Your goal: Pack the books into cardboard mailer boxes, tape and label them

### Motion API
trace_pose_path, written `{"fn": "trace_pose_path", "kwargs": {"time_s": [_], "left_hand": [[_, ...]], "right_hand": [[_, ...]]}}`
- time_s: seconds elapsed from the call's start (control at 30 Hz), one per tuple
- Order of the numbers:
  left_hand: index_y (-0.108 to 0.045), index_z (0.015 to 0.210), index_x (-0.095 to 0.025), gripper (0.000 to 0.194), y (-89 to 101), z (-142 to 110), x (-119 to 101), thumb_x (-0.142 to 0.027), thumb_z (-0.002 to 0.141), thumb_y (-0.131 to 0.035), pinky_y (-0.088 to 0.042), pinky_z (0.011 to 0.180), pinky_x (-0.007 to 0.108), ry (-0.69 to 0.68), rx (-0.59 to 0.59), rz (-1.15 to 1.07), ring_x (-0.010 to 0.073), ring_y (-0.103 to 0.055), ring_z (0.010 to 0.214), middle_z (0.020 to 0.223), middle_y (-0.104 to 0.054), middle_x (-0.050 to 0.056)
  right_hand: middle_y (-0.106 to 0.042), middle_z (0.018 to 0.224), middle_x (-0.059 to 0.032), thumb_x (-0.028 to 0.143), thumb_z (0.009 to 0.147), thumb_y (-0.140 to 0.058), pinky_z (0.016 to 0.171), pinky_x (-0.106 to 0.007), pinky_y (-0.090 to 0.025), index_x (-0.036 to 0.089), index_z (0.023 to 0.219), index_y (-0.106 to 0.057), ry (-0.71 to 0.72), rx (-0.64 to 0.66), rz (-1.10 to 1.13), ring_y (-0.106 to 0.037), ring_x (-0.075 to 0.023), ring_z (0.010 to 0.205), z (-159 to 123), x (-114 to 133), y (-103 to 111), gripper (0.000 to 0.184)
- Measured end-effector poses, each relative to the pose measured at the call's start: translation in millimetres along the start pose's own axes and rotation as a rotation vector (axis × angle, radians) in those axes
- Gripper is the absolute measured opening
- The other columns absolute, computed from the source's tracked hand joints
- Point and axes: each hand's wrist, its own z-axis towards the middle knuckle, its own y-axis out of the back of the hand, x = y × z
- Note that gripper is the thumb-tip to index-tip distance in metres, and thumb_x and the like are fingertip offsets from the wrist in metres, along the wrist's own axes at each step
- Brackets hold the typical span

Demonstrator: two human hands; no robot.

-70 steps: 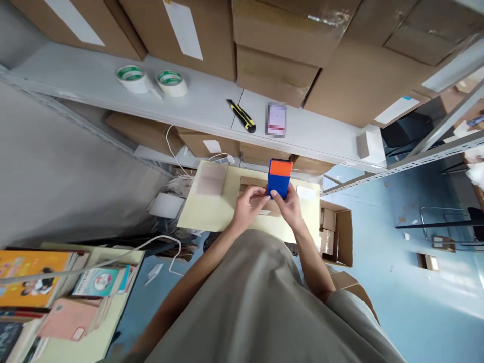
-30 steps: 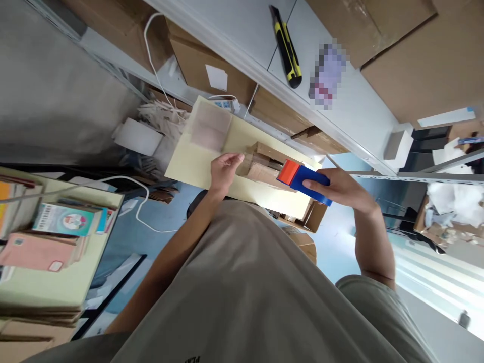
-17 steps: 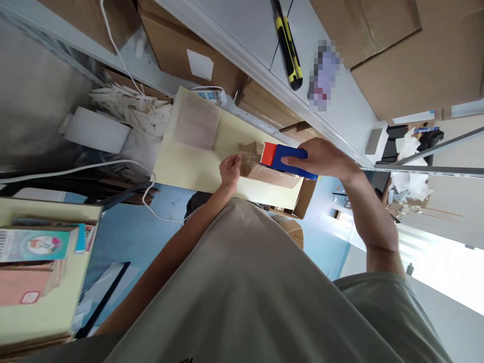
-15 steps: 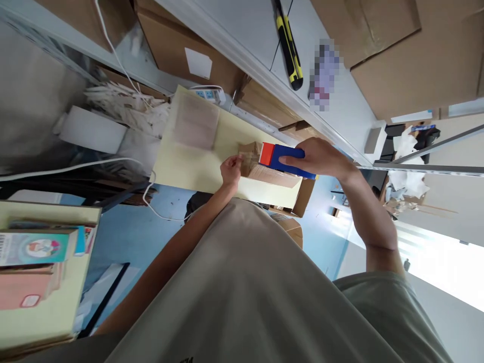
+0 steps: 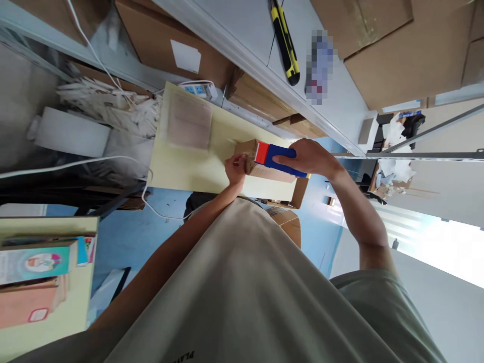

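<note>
My right hand (image 5: 302, 157) is wrapped round a blue and orange-red tape dispenser (image 5: 278, 157), lying over a cardboard box (image 5: 272, 174). The dispenser's orange-red front end points left and rests on or just above the box top. My left hand (image 5: 236, 168) is at the box's left end, its fingers curled and pinched at the corner. A clear strip of packing tape (image 5: 250, 157) seems to run from these fingers over the box end; its edges are hard to make out. The box sits on a pale yellow tabletop (image 5: 189, 169).
On the grey shelf (image 5: 245, 30) ahead lie a yellow and black utility knife (image 5: 286, 45) and a blurred-out item (image 5: 318, 68). A power strip (image 5: 198, 89) stands behind the tabletop. Books (image 5: 34, 262) are on a table at lower left. An open carton (image 5: 300, 194) is at right.
The tape dispenser went from upright between both hands to lying over the box in my right hand. Tape was stretched from my left hand, which has since come against the box end.
</note>
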Motion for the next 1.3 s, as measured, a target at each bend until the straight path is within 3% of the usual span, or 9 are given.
{"fn": "trace_pose_path", "kwargs": {"time_s": [0.23,0.33,0.47,0.53,0.63,0.73,0.87,1.03,1.3], "left_hand": [[-0.074,0.141,-0.019,0.054,8.7,7.1,-13.7,-0.03,0.091,-0.093,-0.057,0.086,0.033,0.095,-0.006,0.054,0.0202,-0.071,0.089,0.11,-0.074,0.007],[-0.075,0.142,-0.023,0.051,26.3,15.2,-34.1,-0.023,0.092,-0.083,-0.06,0.088,0.033,-0.033,0.184,0.042,0.0208,-0.073,0.093,0.11,-0.076,0.007],[-0.07,0.158,-0.028,0.08,47.5,17.4,-69.1,-0.021,0.081,-0.092,-0.065,0.099,0.039,-0.196,0.533,0.156,0.0244,-0.073,0.106,0.121,-0.073,0.008],[-0.068,0.161,-0.029,0.092,49.4,14.3,-81.7,-0.024,0.076,-0.1,-0.065,0.107,0.045,-0.332,0.687,0.292,0.0288,-0.071,0.116,0.129,-0.069,0.009],[-0.076,0.148,-0.024,0.081,40.2,9.1,-87.8,-0.028,0.073,-0.107,-0.061,0.117,0.053,-0.52,0.789,0.484,0.0362,-0.067,0.126,0.131,-0.067,0.012],[-0.078,0.138,-0.02,0.065,27.5,6.5,-81.7,-0.03,0.079,-0.105,-0.058,0.122,0.055,-0.588,0.766,0.596,0.0399,-0.065,0.133,0.131,-0.068,0.014],[-0.08,0.131,-0.02,0.057,23.1,4.6,-72.3,-0.026,0.08,-0.105,-0.059,0.115,0.049,-0.515,0.692,0.68,0.0386,-0.07,0.125,0.129,-0.07,0.014],[-0.084,0.126,-0.025,0.052,28.9,-2.1,-71.1,-0.023,0.079,-0.106,-0.06,0.102,0.043,-0.498,0.652,0.695,0.0288,-0.073,0.101,0.119,-0.071,0.009],[-0.081,0.135,-0.027,0.058,32.0,-19.9,-67.3,-0.029,0.082,-0.105,-0.061,0.101,0.042,-0.504,0.574,0.71,0.0263,-0.071,0.097,0.107,-0.071,0.005]], "right_hand": [[-0.076,0.081,-0.0141,0.082,0.108,-0.065,0.076,-0.039,-0.043,0.019,0.086,-0.076,-0.024,0.01,-0.002,-0.072,-0.0285,0.083,-4.5,2.0,-4.8,0.067],[-0.075,0.08,-0.014,0.082,0.107,-0.067,0.077,-0.04,-0.044,0.019,0.09,-0.077,-0.019,0.012,0.018,-0.071,-0.0295,0.084,-5.5,1.1,-5.3,0.066],[-0.074,0.078,-0.0139,0.082,0.107,-0.065,0.077,-0.04,-0.044,0.019,0.093,-0.078,-0.003,0.009,0.007,-0.072,-0.0309,0.086,-8.4,0.3,-6.3,0.066],[-0.074,0.078,-0.0143,0.083,0.107,-0.063,0.076,-0.04,-0.044,0.018,0.095,-0.079,0.004,0.008,-0.002,-0.073,-0.0317,0.086,-10.1,0.9,-7.5,0.068],[-0.074,0.078,-0.0148,0.082,0.108,-0.06,0.076,-0.041,-0.044,0.018,0.097,-0.08,0.005,0.01,-0.001,-0.072,-0.0325,0.087,-12.2,3.5,-10.5,0.068],[-0.073,0.079,-0.0149,0.083,0.106,-0.063,0.079,-0.041,-0.044,0.018,0.098,-0.079,0.013,-0.011,0.017,-0.072,-0.033,0.089,-14.7,5.4,-15.0,0.067],[-0.073,0.08,-0.0151,0.083,0.103,-0.07,0.083,-0.041,-0.046,0.018,0.099,-0.079,0.056,-0.058,0.045,-0.072,-0.0343,0.093,-17.8,-6.7,-23.2,0.065],[-0.073,0.076,-0.0134,0.091,0.098,-0.071,0.078,-0.04,-0.045,0.019,0.09,-0.079,0.068,0.006,0.048,-0.071,-0.0304,0.084,-6.1,-58.3,-40.3,0.073],[-0.076,0.076,-0.0112,0.092,0.093,-0.076,0.073,-0.037,-0.046,0.016,0.088,-0.081,0.141,0.161,0.144,-0.068,-0.0226,0.074,54.5,-121.8,-89.8,0.076]]}}
